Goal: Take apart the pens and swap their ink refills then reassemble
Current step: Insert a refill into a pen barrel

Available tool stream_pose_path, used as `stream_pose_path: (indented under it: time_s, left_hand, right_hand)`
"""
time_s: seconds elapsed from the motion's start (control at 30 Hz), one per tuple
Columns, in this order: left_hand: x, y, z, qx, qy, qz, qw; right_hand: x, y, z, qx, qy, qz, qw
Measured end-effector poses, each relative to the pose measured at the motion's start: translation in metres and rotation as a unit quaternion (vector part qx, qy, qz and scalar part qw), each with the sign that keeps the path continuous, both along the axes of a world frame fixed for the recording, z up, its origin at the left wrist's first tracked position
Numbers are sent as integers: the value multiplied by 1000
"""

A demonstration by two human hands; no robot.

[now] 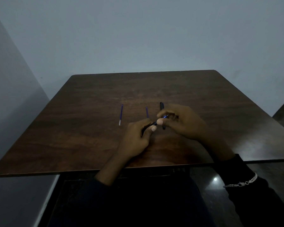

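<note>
Hands meet over the wooden table point(75, 131): the left hand point(135, 140) grips a black barrel point(154, 123), and the right hand point(181, 122) pinches the blue refill point(164, 117) poking from its end. A loose refill point(120, 114) and a second refill point(147, 112) lie on the table to the left, with a black pen point(161, 106) just behind the right hand.

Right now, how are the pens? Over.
Left hand grips black barrel. Right hand pinches blue refill. Two loose refills, second pen on table.

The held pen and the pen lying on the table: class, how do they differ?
The held pen is gripped by the left hand and pinched at its blue tip by the right hand; the lying pen rests on the table. The held pen slants across; the lying pen points away. Both look dark-bodied.
</note>
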State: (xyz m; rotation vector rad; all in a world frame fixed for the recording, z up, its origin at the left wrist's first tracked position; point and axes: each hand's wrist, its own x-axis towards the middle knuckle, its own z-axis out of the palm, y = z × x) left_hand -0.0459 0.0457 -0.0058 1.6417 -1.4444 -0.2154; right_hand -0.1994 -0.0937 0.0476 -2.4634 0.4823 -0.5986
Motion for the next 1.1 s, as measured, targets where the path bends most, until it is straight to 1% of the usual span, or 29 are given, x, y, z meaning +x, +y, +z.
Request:
stream_pose_path:
  time_s: [0.07,0.13,0.2,0.27,0.33,0.43,0.57,0.67,0.7,0.73,0.77,0.8,0.83,0.87,0.93,1.0,1.03,1.1]
  left_hand:
    - [-1,0,0,6,6,5,1000]
    - [-1,-1,0,14,14,10,1000]
    - [-2,-1,1,16,17,14,1000]
    - [-2,0,1,11,18,20,1000]
    - [-3,1,2,10,19,25,999]
    - [-4,2,4,12,27,26,999]
    - [-4,3,6,11,26,23,999]
    - [-4,2,5,15,28,26,999]
    - [-4,2,4,15,28,26,999]
    - [-4,2,4,15,27,26,999]
    - [-3,2,4,16,25,26,999]
    - [-3,2,3,16,25,26,999]
    - [-3,2,3,13,27,24,999]
    - [-3,2,3,9,29,22,999]
    - [-3,2,3,7,29,20,999]
    - [-3,2,3,8,30,20,999]
    - [-3,2,3,10,29,21,999]
    - [-2,2,3,11,28,23,999]
  right_hand:
    - [-6,-12,5,24,-28,-76,996]
    - [-10,-30,9,29,-21,-175,984]
    - [-11,-51,15,39,41,-248,967]
    - [-8,-69,19,55,117,-283,951]
    - [-2,-81,21,94,186,-288,934]
    - [12,-87,20,182,233,-269,917]
    - [24,-87,16,171,266,-273,909]
    - [21,-84,20,143,268,-258,917]
    - [18,-82,20,132,250,-250,926]
    - [16,-79,20,137,211,-238,938]
    - [14,-74,19,167,151,-220,949]
    - [11,-67,18,219,74,-196,953]
    - [9,-60,17,283,-8,-161,946]
    - [7,-52,16,335,-82,-127,930]
    - [4,-36,11,400,-191,-82,893]
    - [3,-23,5,428,-253,-61,865]
    - [3,-18,2,432,-269,-58,859]
    - [3,-11,-3,425,-283,-63,857]
